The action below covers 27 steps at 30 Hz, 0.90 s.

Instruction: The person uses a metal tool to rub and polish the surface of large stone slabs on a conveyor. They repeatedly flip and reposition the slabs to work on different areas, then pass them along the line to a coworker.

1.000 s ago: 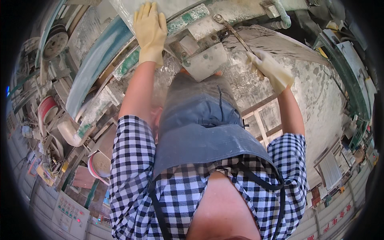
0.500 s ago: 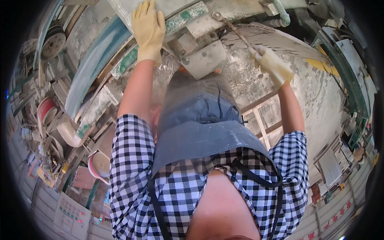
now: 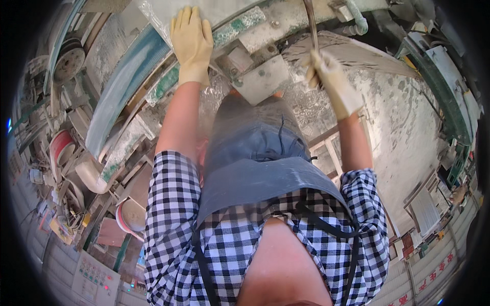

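My left hand (image 3: 192, 48), in a cream rubber glove, lies flat with its fingers stretched out on a pale, smooth sheet (image 3: 227, 9) at the top of the view. Clear plastic film (image 3: 155, 20) shows along the sheet's left end. My right hand (image 3: 333, 84), gloved alike, is closed round the lower end of a long, thin metal wrench (image 3: 312, 23). The wrench points away from me, and its far end lies beyond the top edge.
A worn machine rail (image 3: 240, 28) with green paint runs before me. A curved blue panel (image 3: 127, 86) stands to the left, near red-rimmed round containers (image 3: 62, 148). A green metal frame (image 3: 441, 102) is at right. A pale pipe (image 3: 360, 20) shows at upper right.
My right hand has moved left and swung the wrench from slanting left to nearly straight away from me; its ring-shaped end has left the view. My left hand stays flat on the sheet.
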Each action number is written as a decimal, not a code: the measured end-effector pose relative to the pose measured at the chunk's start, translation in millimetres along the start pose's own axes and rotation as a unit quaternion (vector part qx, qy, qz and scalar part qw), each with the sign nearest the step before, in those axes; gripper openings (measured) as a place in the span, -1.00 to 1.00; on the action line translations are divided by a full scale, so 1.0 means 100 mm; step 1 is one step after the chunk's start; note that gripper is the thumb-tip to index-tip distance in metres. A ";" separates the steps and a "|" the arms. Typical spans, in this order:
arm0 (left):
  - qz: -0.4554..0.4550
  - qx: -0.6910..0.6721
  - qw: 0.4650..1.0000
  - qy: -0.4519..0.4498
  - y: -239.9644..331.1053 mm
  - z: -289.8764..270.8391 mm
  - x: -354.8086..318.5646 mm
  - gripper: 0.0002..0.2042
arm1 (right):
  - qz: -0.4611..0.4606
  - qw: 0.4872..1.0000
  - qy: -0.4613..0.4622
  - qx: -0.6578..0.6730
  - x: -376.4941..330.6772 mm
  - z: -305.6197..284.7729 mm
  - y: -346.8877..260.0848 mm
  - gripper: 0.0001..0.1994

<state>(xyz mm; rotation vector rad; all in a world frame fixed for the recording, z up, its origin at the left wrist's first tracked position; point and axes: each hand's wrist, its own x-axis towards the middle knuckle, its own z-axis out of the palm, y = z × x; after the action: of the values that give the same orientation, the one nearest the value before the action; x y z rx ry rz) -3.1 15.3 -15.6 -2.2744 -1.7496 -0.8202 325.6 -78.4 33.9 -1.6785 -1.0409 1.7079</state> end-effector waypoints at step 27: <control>-0.055 -0.029 0.997 -0.034 0.08 -0.11 -0.01 -0.56 | 0.108 0.906 0.032 0.409 0.01 1.89 0.19 -0.57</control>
<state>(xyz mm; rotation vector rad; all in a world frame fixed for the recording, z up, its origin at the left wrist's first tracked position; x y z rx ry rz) 0.4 7.1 -5.7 -2.2844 -1.9213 -0.8324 142.2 -119.1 5.7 -1.2862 -0.0366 1.8349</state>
